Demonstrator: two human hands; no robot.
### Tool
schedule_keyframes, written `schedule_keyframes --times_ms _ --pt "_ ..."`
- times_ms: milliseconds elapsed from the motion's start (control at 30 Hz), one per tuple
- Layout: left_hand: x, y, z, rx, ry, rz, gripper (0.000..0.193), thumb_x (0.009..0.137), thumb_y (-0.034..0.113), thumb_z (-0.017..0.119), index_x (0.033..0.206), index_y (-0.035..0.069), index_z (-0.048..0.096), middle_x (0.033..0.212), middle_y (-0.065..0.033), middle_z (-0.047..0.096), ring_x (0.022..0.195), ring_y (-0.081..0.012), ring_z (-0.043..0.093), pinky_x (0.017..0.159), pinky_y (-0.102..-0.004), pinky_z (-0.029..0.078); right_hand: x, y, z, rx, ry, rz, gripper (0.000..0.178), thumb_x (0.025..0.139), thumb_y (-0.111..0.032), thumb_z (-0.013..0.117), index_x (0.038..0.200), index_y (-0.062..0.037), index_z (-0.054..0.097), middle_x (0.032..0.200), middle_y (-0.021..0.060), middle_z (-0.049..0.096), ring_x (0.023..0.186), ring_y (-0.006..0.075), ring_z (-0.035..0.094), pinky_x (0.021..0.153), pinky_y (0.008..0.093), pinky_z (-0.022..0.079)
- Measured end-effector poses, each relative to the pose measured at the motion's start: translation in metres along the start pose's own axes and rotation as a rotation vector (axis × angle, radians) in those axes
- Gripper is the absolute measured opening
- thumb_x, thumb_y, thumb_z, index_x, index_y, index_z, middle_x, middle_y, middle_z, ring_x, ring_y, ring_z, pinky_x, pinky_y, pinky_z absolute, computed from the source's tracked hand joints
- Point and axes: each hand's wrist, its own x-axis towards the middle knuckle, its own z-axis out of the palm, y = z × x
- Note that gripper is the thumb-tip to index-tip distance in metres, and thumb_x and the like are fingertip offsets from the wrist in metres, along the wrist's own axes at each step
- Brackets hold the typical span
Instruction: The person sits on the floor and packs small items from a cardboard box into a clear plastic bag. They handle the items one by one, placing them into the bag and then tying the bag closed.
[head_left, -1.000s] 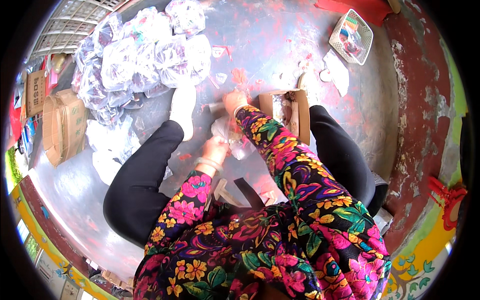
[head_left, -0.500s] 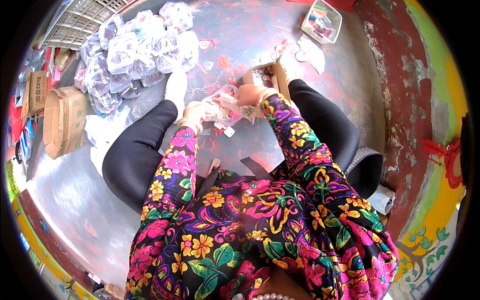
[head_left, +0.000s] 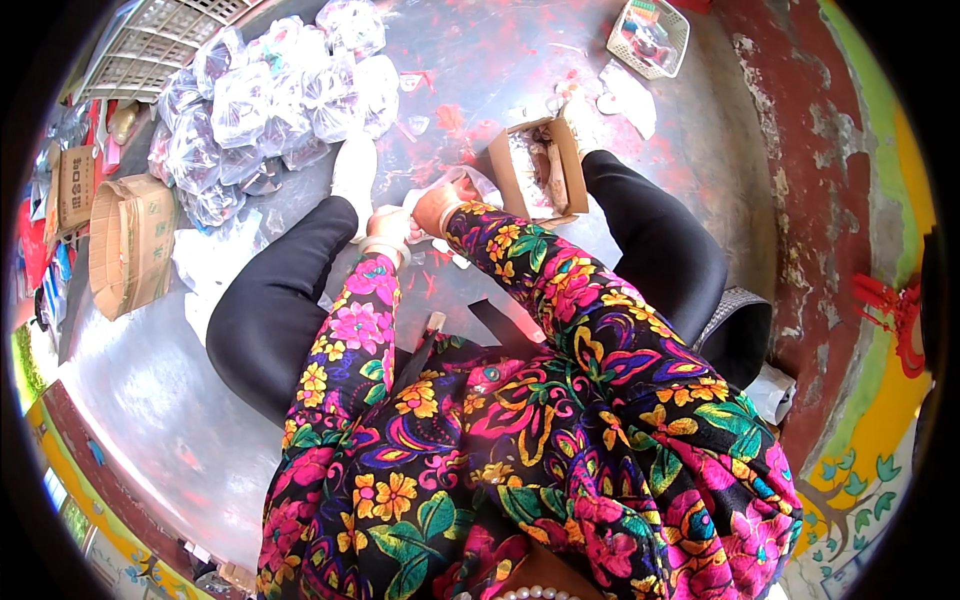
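Between my knees, my left hand [head_left: 387,226] is closed on the edge of a thin, clear plastic bag [head_left: 484,187]. My right hand [head_left: 440,206] has its fingers curled against the same bag, right beside the left hand. The bag's contents are mostly hidden behind my hands and right sleeve. An open cardboard box [head_left: 504,170] stands just beyond my right forearm. Inside it lie small wrapped pieces and a brownish long item [head_left: 556,172], too small to name. A small white piece [head_left: 461,262] lies on the floor beneath my right wrist.
Filled clear bags [head_left: 245,105] are piled at the far left, next to a slatted plastic crate [head_left: 150,45]. An open carton [head_left: 130,245] stands at the left. At the far right are a white basket [head_left: 650,42] of small things and a white sheet [head_left: 628,98].
My right hand has moved left, away from the cardboard box, and now meets my left hand at the bag. More of the box shows. My left hand stays nearly in place.
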Motion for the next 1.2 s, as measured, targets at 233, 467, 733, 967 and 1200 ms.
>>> schedule_keyframes --times_ms 233,467,733,967,1200 --pt "0.016 -0.013 -0.003 0.006 -0.013 0.027 0.008 0.071 0.009 0.053 0.072 0.003 0.056 0.06 -0.007 0.057 0.047 -0.0151 0.054 0.041 -0.0251 0.037 0.014 0.012 0.039 0.018 -0.001 -0.074 0.021 0.069 -0.012 0.057 0.088 -0.0078 0.065 0.089 0.011 0.062 0.085 0.0245 0.059 0.073 0.0342 0.045" --pt "0.014 -0.007 -0.004 0.066 -0.034 -0.004 0.007 0.07 0.009 0.054 0.071 0.002 0.055 0.058 -0.0065 0.056 0.046 -0.015 0.052 0.041 -0.0248 0.037 -0.004 0.059 0.036 0.85 0.41 0.089 0.022 0.066 -0.013 0.057 0.086 -0.0136 0.066 0.083 0.0122 0.062 0.077 0.0239 0.06 0.071 0.031 0.046" --pt "0.02 -0.008 0.008 -0.148 -0.076 -0.226 0.008 0.074 0.01 0.052 0.069 0.003 0.05 0.056 -0.0057 0.051 0.046 -0.0169 0.047 0.045 -0.0285 0.037 -0.113 0.179 -0.027 1.66 1.219 0.202 0.016 0.076 -0.004 0.048 0.085 -0.0018 0.061 0.074 0.0052 0.06 0.066 0.0116 0.055 0.056 0.0242 0.044" --pt "0.033 -0.01 0.014 -0.236 -0.178 -0.402 0.012 0.078 0.011 0.05 0.07 0.002 0.049 0.057 -0.0059 0.049 0.049 -0.0195 0.046 0.05 -0.0296 0.041 -0.113 0.205 0.025 0.724 0.526 0.424 0.013 0.071 -0.012 0.052 0.074 -0.0026 0.062 0.067 0.0051 0.058 0.061 0.0138 0.055 0.053 0.025 0.043" --pt "0.033 -0.015 0.01 -0.202 -0.239 -0.329 0.011 0.077 0.013 0.053 0.072 0.004 0.051 0.059 -0.0063 0.05 0.052 -0.0191 0.049 0.053 -0.0295 0.043 -0.066 0.158 0.077 0.298 0.124 0.696 0.019 0.073 -0.016 0.055 0.08 -0.0023 0.066 0.086 0.0127 0.063 0.08 0.0264 0.061 0.069 0.0352 0.049"
